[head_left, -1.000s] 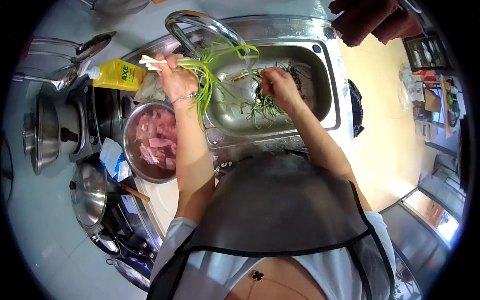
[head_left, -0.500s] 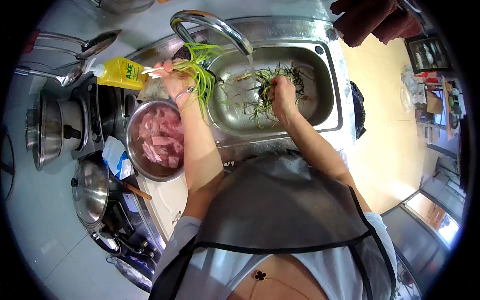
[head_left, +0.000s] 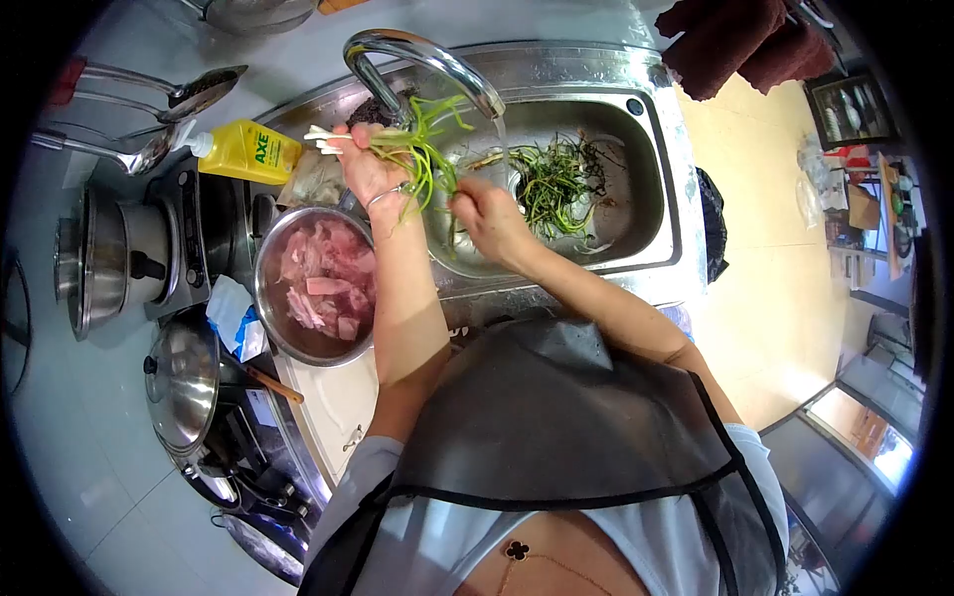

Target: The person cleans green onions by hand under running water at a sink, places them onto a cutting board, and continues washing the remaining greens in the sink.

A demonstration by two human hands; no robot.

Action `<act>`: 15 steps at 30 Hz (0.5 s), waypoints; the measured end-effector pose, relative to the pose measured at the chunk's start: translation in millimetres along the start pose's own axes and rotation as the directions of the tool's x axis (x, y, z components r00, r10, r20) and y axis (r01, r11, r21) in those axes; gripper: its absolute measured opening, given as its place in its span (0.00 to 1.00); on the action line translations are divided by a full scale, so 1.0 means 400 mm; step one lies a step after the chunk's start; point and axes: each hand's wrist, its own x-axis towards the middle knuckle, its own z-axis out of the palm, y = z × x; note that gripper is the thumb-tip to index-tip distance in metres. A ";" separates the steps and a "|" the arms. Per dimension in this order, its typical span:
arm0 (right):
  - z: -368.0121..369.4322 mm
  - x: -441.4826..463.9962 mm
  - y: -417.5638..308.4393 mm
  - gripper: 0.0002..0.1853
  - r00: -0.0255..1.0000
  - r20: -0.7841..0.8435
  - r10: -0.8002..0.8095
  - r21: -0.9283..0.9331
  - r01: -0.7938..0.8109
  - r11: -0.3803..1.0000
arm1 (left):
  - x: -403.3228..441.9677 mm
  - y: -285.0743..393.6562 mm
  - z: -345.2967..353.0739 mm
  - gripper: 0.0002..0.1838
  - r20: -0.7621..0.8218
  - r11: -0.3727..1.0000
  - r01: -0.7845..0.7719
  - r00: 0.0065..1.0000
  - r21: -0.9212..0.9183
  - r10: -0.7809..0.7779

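A bunch of spring onions (head_left: 429, 164) is gripped in my left hand (head_left: 368, 171), left of the sink, white ends pointing left and green leaves spreading right. My right hand (head_left: 489, 221) is closed at the leaf ends over the sink's left side, its fingertips pinching the greens. Below and to the right, a tangle of dark green trimmings (head_left: 561, 187) lies in the steel sink (head_left: 644, 230). Water runs in a thin stream from the curved faucet (head_left: 427, 45) into the basin.
A metal bowl of raw meat pieces (head_left: 323, 283) stands beside my left forearm. Behind it is a yellow AXE bottle (head_left: 248, 151). A lidded pan (head_left: 184, 382) and a wooden handle (head_left: 273, 384) are at the left. Brown cloths (head_left: 730, 45) hang at the upper right.
My right hand has moved left from the trimmings in the basin to the spring onion leaves. The left hand still holds the bunch, with its leaves now pointing more to the right.
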 end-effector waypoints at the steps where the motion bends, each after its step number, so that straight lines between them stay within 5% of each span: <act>1: -0.011 -0.002 0.007 0.10 0.987 -0.067 0.148 0.035 -0.146 0.989 | 0.002 -0.002 -0.001 0.12 -0.123 0.996 -0.086 0.989 -0.023 0.083; 4: -0.069 -0.022 0.074 0.13 0.844 -0.196 0.500 0.245 -0.451 0.858 | -0.006 0.060 -0.018 0.11 -0.053 0.963 -0.204 0.979 -0.178 0.198; 6: -0.140 -0.028 0.112 0.14 0.740 -0.303 0.600 0.150 -0.585 0.797 | 0.012 0.094 -0.027 0.11 0.088 0.966 -0.131 0.984 -0.224 0.153; 8: -0.211 -0.033 0.230 0.13 0.764 -0.365 0.532 -0.144 -0.611 0.778 | 0.023 0.124 -0.037 0.11 0.366 0.964 0.045 0.929 -0.264 0.057; 9: -0.230 -0.062 0.352 0.12 0.841 -0.353 0.410 -0.446 -0.537 0.717 | 0.020 0.118 -0.029 0.11 0.446 0.941 0.106 0.894 -0.322 0.052; 10: -0.235 -0.084 0.440 0.12 0.908 -0.302 0.291 -0.703 -0.418 0.575 | 0.015 0.110 -0.021 0.11 0.449 0.942 0.105 0.892 -0.318 0.052; 11: -0.229 -0.094 0.369 0.11 0.877 -0.370 0.305 -0.805 -0.467 0.365 | 0.010 0.100 -0.013 0.10 0.471 0.941 0.139 0.882 -0.307 0.024; 12: -0.232 -0.070 0.339 0.11 0.877 -0.374 0.302 -0.803 -0.469 0.367 | 0.006 0.090 -0.006 0.09 0.493 0.939 0.173 0.870 -0.297 -0.004; 14: -0.239 -0.030 0.287 0.10 0.988 -0.078 0.134 -0.718 -0.149 0.680 | -0.014 0.071 0.004 0.08 0.385 0.937 0.171 0.922 -0.305 -0.043; 15: -0.222 -0.001 0.167 0.10 0.989 -0.088 0.117 -0.476 -0.146 0.867 | -0.026 0.061 0.019 0.05 0.355 0.938 0.166 0.934 -0.305 -0.050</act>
